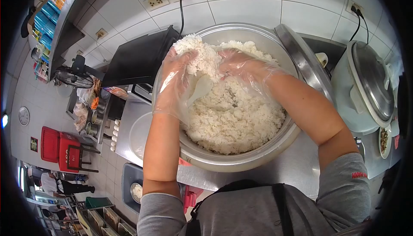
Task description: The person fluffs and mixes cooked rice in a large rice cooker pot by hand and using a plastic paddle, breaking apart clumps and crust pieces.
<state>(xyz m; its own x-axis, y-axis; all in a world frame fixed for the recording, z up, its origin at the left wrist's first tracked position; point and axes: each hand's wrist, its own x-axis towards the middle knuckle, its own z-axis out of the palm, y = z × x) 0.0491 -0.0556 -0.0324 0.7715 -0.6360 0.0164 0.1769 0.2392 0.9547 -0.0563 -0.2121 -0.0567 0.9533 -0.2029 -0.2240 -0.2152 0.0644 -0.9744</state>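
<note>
A wide metal pot (223,166) holds a heap of white cooked rice (234,122). My left hand (175,74) and my right hand (243,63), both in loose clear plastic gloves, press from either side on a clump of rice (198,55). The clump is at the pot's far left rim, above the heap. Beneath it, beside my left hand, a pale rice paddle (201,88) leans in the pot; its handle is hidden. Some fingers of both hands are covered by rice and creased plastic.
The pot's metal lid (304,59) leans at its right. Farther right stands a lidded rice cooker (370,81) near a dish of chopped food (384,142). To the left are a black appliance (133,57), several eggs (114,135) and a grey bin (129,184). Other people (60,184) are far left.
</note>
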